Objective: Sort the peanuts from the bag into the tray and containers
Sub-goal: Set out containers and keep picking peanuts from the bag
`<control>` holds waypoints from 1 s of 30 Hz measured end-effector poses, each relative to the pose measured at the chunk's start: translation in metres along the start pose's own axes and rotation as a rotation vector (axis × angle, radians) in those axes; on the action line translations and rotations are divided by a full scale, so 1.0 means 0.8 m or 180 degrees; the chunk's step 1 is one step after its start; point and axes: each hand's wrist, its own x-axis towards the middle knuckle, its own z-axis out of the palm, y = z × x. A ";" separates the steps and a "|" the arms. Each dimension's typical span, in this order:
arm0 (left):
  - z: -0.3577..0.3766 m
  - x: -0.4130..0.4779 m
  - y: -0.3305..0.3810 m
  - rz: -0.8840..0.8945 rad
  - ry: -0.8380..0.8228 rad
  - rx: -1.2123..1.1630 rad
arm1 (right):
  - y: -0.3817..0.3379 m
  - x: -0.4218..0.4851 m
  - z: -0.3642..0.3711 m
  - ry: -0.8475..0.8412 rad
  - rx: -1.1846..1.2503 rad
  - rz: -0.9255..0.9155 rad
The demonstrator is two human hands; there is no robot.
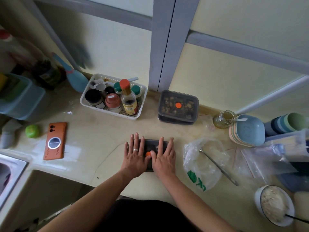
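Note:
A small dark container [151,143] with an orange dot on its lid lies on the counter in front of me. My left hand [135,154] and my right hand [164,155] press flat on its lid, fingers straight, side by side. Two stacked dark containers [178,107] with peanuts visible through a clear lid stand farther back, near the wall. To the right, a crumpled clear plastic bag [203,166] with green print lies with a metal ladle [219,167] across it. The contents of the container under my hands are hidden.
A white basket of spice bottles [113,97] stands at the back left. An orange phone [54,140] and a green ball [32,130] lie left. A jar [224,119], blue stacked bowls [249,130], zip bags [265,160] and a bowl of pale bits [275,205] crowd the right. A sink [10,174] sits at left.

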 end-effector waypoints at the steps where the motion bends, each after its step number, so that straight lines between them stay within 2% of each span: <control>1: -0.005 0.001 -0.002 0.0041 -0.0084 -0.0014 | 0.001 -0.001 -0.003 -0.0087 0.0043 -0.0023; 4: -0.017 0.002 -0.008 0.0132 -0.0244 -0.0131 | 0.010 -0.002 -0.010 -0.0324 0.0306 -0.0179; 6: -0.018 -0.006 -0.007 0.0040 -0.0012 -0.0433 | 0.016 -0.003 -0.013 -0.0297 0.0717 -0.0245; 9: -0.010 -0.023 0.003 -0.0817 0.0396 -0.1283 | 0.022 -0.012 -0.015 -0.0179 0.1669 0.0403; 11: -0.007 -0.035 0.012 -0.1563 0.0258 -0.1568 | 0.020 -0.024 -0.012 0.0028 0.1886 0.0803; 12: -0.004 -0.039 0.014 -0.1730 0.0244 -0.1611 | 0.018 -0.031 -0.008 0.0169 0.1916 0.0893; 16: -0.009 -0.049 0.019 -0.1868 0.0472 -0.2284 | 0.013 -0.041 -0.006 0.0339 0.2105 0.1079; 20: -0.036 -0.053 0.023 -0.2099 0.0794 -0.2567 | 0.020 -0.040 -0.013 0.0395 0.2127 0.1043; 25: -0.067 -0.056 0.056 -0.1973 0.1584 -0.2762 | 0.003 -0.039 -0.041 0.0994 0.2152 0.0810; 30: -0.112 -0.018 0.090 -0.1672 0.1955 -0.2980 | 0.002 0.003 -0.098 0.1740 0.2222 0.0754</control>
